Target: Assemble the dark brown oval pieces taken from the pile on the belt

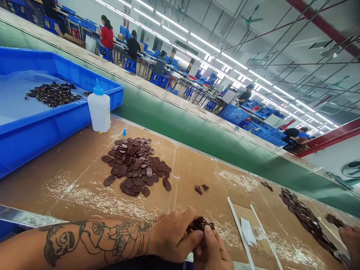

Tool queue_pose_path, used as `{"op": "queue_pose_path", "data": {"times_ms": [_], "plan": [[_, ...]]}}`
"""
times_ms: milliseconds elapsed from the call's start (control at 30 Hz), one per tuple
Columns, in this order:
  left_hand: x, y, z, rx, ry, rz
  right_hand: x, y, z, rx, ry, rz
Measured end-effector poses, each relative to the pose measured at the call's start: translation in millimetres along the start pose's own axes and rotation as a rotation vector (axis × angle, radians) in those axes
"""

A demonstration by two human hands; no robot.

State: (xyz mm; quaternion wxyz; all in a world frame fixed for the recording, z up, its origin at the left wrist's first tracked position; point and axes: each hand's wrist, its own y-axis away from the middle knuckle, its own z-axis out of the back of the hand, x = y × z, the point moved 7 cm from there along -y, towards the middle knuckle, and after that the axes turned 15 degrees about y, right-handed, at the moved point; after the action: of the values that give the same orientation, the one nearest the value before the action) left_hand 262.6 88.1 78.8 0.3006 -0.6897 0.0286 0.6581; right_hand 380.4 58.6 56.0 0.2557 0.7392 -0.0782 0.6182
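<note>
My left hand (174, 236), its tattooed forearm reaching in from the left, and my right hand (210, 251) meet at the bottom edge. Together they pinch a small clump of dark brown pieces (200, 224). A heap of flat brown discs (135, 167) lies on the cardboard-covered bench (73, 191) beyond my hands. Two small dark clusters (201, 188) sit nearer to them. At the right, a long band of brown discs (306, 225) runs along the bench, and another person's hand (350, 243) enters at the frame edge.
A blue plastic tray (33, 108) holding dark pieces (53, 94) stands at the left, next to a white squeeze bottle with a blue cap (99, 107). White strips and paper (244, 232) lie on the bench. Behind it runs a green conveyor belt (180, 127), with co-workers at tables beyond.
</note>
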Motion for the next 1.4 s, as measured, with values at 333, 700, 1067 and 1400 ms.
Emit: {"op": "queue_pose_path", "data": {"times_ms": [333,700,1067,1400], "plan": [[-4,0,-2.5,0.034,0.110,-0.020,3,3,-3,0.021,-0.009,0.035],[-1,4,-5.1,0.061,0.018,0.024,9,11,-6,0.014,0.016,0.060],[-1,5,-5.2,0.078,-0.111,0.051,8,9,-3,0.022,0.055,0.072],[-1,6,-6.3,0.076,-0.002,-0.014,2,3,3,0.039,0.075,0.073]]}}
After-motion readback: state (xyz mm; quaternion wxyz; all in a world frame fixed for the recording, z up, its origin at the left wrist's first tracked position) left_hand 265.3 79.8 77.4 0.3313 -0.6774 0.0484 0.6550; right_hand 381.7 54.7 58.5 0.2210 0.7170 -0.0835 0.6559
